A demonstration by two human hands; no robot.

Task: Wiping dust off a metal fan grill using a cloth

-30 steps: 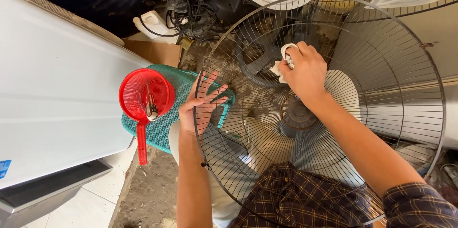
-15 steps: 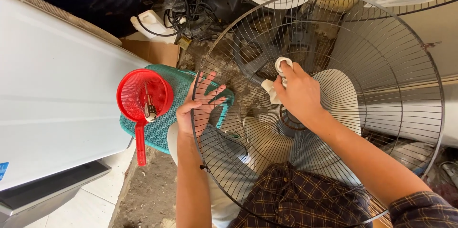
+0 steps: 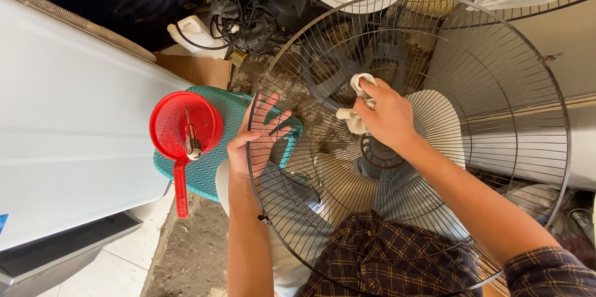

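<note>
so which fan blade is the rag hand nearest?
The pale cream blade right of the hub, beside the right hand holding the rag; the other blades sit lower.

a teal stool (image 3: 231, 124) stands on the dirty floor (image 3: 192, 260); a red strainer (image 3: 184, 129) rests on the stool.

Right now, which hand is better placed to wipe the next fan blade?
The right hand, probably: it holds the cloth inside the cage, just above the blades. The left hand only steadies the cage rim.
</note>
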